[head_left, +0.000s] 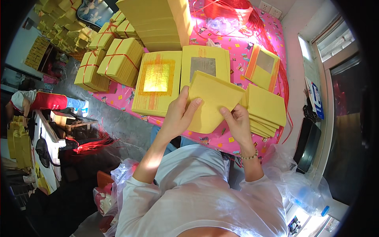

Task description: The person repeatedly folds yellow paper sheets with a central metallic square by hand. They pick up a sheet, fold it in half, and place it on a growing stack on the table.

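Between my two hands I hold a folded-looking piece of yellow paper (215, 98), tilted above the table. My left hand (181, 114) grips its left edge, thumb on top. At its lower right, my right hand (239, 122) pinches it with the thumb on top and fingers curled; a beaded bracelet circles that wrist. Just behind the paper lies a yellow stack with a silver square (204, 66), partly covered by it. Left of that is a stack with a shiny gold square (158, 77). Fanned yellow papers (266, 106) lie beside my right hand.
A pink patterned cloth (237, 51) covers the table. Tied yellow bundles (122, 61) and a tall yellow stack (154, 23) stand at the left and back. A red basket (229, 10) and red strips sit far right. Another person (47, 100) stands at far left.
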A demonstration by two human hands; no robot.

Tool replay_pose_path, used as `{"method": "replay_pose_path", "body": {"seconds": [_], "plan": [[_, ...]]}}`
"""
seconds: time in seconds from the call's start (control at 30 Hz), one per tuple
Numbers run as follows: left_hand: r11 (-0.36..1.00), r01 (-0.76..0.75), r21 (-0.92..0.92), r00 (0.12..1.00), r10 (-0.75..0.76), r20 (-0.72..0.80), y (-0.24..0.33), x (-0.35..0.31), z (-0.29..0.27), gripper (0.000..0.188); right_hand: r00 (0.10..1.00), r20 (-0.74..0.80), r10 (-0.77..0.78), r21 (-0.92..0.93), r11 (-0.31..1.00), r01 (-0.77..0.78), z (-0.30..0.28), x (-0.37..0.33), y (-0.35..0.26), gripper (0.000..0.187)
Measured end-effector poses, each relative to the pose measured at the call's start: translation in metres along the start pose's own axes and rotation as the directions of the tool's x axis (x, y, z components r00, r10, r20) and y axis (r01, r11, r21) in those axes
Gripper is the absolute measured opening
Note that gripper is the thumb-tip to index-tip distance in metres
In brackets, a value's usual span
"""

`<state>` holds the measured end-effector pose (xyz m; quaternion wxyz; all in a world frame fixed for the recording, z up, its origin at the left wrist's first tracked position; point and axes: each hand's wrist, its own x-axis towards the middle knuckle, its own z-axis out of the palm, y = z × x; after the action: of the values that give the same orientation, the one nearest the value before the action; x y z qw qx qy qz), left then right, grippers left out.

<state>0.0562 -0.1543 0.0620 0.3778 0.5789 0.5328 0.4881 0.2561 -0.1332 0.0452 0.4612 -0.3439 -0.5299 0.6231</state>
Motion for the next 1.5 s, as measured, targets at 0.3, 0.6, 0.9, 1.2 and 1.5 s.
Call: {"method": "replay_pose_path", "body": {"seconds": [0.3,0.6,0.9,1.2,1.5], "plan": [[0.979,-0.051,-0.197,0.996,0.037,-0.076,0.008,0.000,0.004,0.027,0.996,0.048,0.076,0.032,0.997,-0.077,0.004,-0.004,-0.008,0.024],[0.950,0.084,-0.301,0.996,-0.075,0.043,-0.002,0.011,0.000,0.036,0.987,-0.006,0.163,0.040,0.986,-0.163,0.007,-0.001,-0.001,0.027],[0.921,0.086,-0.380,0.996,-0.093,0.001,-0.002,0.018,0.003,0.029,0.981,0.020,0.191,-0.021,0.981,-0.190,0.005,0.001,0.003,0.026],[0.887,0.120,-0.446,0.991,-0.132,0.005,-0.004,0.025,0.006,0.030,0.956,0.042,0.289,-0.086,0.955,-0.285,-0.003,-0.002,0.000,0.025],[0.915,0.004,-0.403,0.993,-0.052,-0.110,-0.013,0.027,0.011,0.026,0.946,-0.013,0.324,-0.003,0.946,-0.324,0.003,-0.012,0.007,0.018]]}}
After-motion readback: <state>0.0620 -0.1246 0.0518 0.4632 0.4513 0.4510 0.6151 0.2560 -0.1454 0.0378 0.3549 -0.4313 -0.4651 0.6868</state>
